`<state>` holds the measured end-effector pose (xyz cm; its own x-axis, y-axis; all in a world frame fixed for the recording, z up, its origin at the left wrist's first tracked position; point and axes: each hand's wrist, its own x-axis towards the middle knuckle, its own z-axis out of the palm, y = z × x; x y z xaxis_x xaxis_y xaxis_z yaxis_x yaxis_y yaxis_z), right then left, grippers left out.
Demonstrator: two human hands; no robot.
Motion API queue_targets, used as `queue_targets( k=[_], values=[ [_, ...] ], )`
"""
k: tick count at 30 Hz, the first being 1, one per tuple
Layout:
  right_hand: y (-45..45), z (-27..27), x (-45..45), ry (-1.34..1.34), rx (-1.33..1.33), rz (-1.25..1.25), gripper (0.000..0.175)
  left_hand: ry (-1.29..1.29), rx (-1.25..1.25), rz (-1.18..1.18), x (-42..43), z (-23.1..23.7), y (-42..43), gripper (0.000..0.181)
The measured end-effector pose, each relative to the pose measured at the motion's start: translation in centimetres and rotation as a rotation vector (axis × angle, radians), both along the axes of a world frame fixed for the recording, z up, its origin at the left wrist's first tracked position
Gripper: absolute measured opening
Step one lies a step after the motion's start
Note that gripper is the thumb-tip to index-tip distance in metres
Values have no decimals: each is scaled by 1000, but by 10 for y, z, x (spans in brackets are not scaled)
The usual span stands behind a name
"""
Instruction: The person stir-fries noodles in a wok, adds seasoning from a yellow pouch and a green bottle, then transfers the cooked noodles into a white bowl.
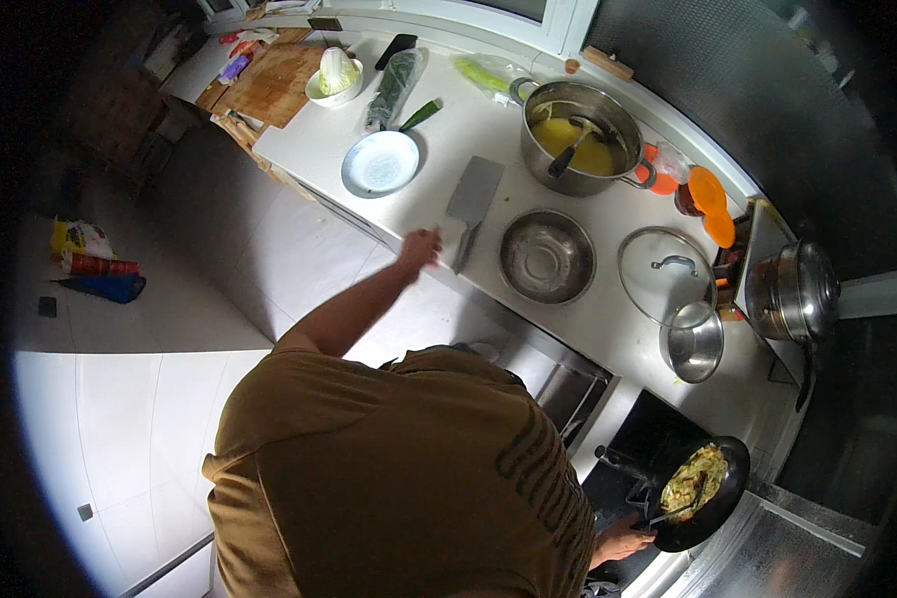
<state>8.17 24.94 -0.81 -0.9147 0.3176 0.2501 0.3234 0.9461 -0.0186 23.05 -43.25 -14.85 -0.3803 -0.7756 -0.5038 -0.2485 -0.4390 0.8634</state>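
My left hand (421, 250) is blurred over the counter's front edge, left of the handle of a cleaver (475, 190); its finger pose is unclear and no object shows in it. At lower right, my right hand (624, 540) grips the handle of a metal spatula (670, 515). The spatula's other end reaches into chopped, cooked food (694, 482) in a black wok (734, 508) on the hob. A white plate (380, 164) lies left of the cleaver, and a steel basin (546, 256) is to its right.
Along the counter (448, 288) are a steel pot with yellow liquid (583, 142) and a ladle, a glass lid (654, 276), a steel bowl (692, 347), wrapped greens (395, 88), a cut green vegetable (421, 114), cabbage in a bowl (338, 71) and a wooden board (273, 86). A lidded pot (792, 291) stands far right.
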Motion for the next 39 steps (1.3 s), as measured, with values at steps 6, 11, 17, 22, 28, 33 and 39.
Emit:
queue_targets(
  k=[6,11,17,22,28,33,39],
  values=[
    [-6,15,-20,85,159,110,61,118,192,576,47,-50,-147,36],
    [-49,47,-30,99,72,100,53,5,255,627,69,-65,-196,37],
    [-61,60,-14,240,40,173,48,2,218,816,54,-52,-194,44],
    [-48,51,-1,232,-26,120,48,-59,224,680,72,-49,-199,30],
    [-65,50,2,268,-44,152,45,-118,146,618,87,-39,-206,33],
    [-76,66,-12,331,-29,247,44,-217,103,613,130,-4,-179,29],
    [-97,85,-35,379,-16,331,37,-768,-12,651,213,-47,-138,19]
  ],
)
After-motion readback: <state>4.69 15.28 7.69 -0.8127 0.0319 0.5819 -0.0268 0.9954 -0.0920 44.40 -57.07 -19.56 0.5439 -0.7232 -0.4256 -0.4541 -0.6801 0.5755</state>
